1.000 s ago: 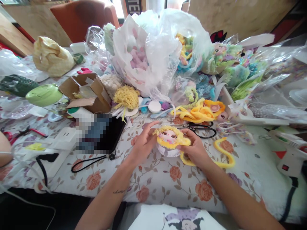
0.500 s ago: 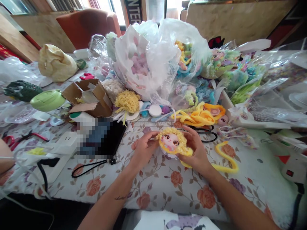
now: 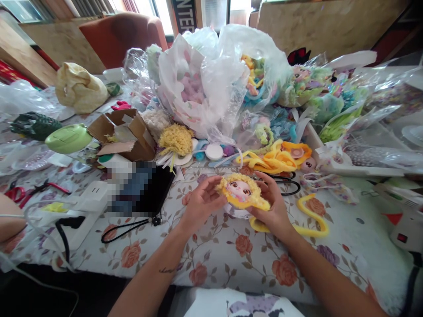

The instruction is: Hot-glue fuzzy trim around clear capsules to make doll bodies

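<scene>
A doll's head (image 3: 239,190) with large brown eyes, curly yellow hair and a yellow fuzzy edge is held between both hands just above the flowered tablecloth. My left hand (image 3: 204,203) grips its left side, the thumb near the cheek. Around its right side my right hand (image 3: 271,209) is closed, thumb at the lower edge. Beneath the face a whitish round part shows, partly hidden. A yellow fuzzy strip (image 3: 312,231) runs out from under my right hand and curves on the cloth.
A dark phone (image 3: 155,189) with a strap lies left, beside a white power strip (image 3: 86,215). Behind are a cardboard box (image 3: 139,141), a yellow curly bundle (image 3: 176,140), orange-yellow strips (image 3: 274,162) and plastic bags (image 3: 224,79). A glue gun (image 3: 401,215) stands right; a person's arm (image 3: 9,218) shows far left.
The doll's head has tilted back a little and shifted slightly right in my hands. My left thumb has moved in toward the face.
</scene>
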Demonstrator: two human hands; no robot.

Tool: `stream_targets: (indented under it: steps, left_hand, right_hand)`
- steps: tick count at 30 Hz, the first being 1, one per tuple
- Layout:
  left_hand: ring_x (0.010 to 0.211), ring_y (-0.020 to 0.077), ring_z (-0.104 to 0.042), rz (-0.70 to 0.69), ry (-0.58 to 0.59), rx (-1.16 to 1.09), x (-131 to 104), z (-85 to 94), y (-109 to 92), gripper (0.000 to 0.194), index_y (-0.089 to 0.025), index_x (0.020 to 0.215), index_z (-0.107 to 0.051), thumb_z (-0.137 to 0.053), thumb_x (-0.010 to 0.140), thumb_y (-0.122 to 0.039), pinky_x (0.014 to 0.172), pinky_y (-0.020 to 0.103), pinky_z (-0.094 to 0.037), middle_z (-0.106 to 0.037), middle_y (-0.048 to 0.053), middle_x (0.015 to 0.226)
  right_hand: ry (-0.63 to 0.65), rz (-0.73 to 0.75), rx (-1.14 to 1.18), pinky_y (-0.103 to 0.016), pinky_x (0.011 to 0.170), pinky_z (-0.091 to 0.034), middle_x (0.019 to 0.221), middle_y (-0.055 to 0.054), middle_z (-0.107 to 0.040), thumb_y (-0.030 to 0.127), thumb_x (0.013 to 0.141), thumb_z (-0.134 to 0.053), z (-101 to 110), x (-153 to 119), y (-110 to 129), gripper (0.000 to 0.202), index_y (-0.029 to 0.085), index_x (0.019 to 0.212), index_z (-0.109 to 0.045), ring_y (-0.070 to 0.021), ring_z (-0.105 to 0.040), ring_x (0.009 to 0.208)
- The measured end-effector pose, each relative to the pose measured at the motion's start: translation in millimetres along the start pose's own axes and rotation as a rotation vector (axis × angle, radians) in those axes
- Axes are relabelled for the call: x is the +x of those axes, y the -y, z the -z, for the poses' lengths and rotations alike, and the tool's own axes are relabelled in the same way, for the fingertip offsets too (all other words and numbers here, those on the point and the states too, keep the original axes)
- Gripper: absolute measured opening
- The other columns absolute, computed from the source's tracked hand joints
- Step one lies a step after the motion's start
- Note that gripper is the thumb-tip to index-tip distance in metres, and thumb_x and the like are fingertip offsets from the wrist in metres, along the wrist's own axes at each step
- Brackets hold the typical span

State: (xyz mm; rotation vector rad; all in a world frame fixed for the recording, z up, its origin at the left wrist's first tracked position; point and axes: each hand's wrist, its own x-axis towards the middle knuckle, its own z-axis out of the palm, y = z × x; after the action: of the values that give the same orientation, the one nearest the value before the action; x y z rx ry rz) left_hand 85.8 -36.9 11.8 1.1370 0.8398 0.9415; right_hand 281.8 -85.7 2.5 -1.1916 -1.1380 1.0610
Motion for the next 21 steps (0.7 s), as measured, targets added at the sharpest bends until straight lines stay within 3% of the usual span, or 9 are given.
stream_targets:
  steps: [4, 7, 11, 15, 18, 21]
  left_hand:
    - [0.103, 0.0195, -0.063, -0.120, -0.128, 0.127, 2, -0.3, -2, 0.037, -0.023, 0.109, -0.067, -0.077, 0.074, -0.029, 0.085, 0.029, -0.054, -0.065, 0.006, 0.118]
    - [0.088, 0.0158, -0.065, -0.186, -0.240, 0.237, 3, 1.0, -2, 0.027, -0.022, 0.100, -0.071, -0.075, 0.075, -0.032, 0.076, 0.025, -0.055, -0.069, 0.004, 0.101]
    - [0.075, 0.0126, -0.064, -0.195, -0.299, 0.276, 3, -0.2, -3, 0.013, -0.021, 0.087, -0.074, -0.072, 0.078, -0.031, 0.067, 0.021, -0.053, -0.069, 0.001, 0.082]
    - [0.061, 0.0111, -0.061, -0.166, -0.414, 0.291, 5, 3.6, -5, 0.015, -0.019, 0.084, -0.072, -0.070, 0.080, -0.033, 0.060, 0.021, -0.050, -0.065, -0.001, 0.066]
    - [0.061, 0.0128, -0.062, -0.187, -0.581, 0.378, 11, 19.0, -6, 0.019, -0.017, 0.087, -0.072, -0.067, 0.081, -0.034, 0.063, 0.024, -0.052, -0.066, 0.000, 0.067]
    - [0.085, 0.0197, -0.067, -0.276, -0.639, 0.613, 18, 37.9, -7, 0.024, -0.017, 0.100, -0.071, -0.065, 0.081, -0.029, 0.081, 0.030, -0.052, -0.073, 0.007, 0.092]
  right_hand:
    - [-0.030, -0.043, 0.057, -0.036, 0.084, -0.051, 0.110, -0.004, -0.060, 0.033, 0.067, -0.081, 3, 2, -7, 0.074, 0.032, 0.131, -0.045, -0.0243, -0.061, 0.099]
    - [-0.028, -0.046, 0.079, -0.036, 0.083, -0.051, 0.110, -0.004, -0.060, 0.033, 0.066, -0.082, 3, 2, -10, 0.074, 0.034, 0.132, -0.046, -0.0250, -0.062, 0.100]
    - [-0.005, -0.053, 0.073, -0.038, 0.081, -0.052, 0.110, -0.004, -0.061, 0.033, 0.065, -0.082, 2, 2, -12, 0.076, 0.034, 0.132, -0.045, -0.0263, -0.061, 0.100]
    - [-0.053, -0.059, 0.082, -0.040, 0.084, -0.053, 0.120, -0.005, -0.059, 0.036, 0.067, -0.079, 2, 3, -14, 0.074, 0.034, 0.132, -0.044, -0.0277, -0.061, 0.104]
    - [-0.142, -0.084, 0.124, -0.042, 0.091, -0.051, 0.132, -0.007, -0.053, 0.036, 0.069, -0.076, 2, 4, -14, 0.068, 0.033, 0.130, -0.047, -0.0296, -0.056, 0.116]
    - [-0.210, -0.104, 0.217, -0.043, 0.093, -0.050, 0.135, -0.008, -0.051, 0.035, 0.072, -0.072, 1, 7, -11, 0.063, 0.032, 0.129, -0.046, -0.0293, -0.056, 0.117]
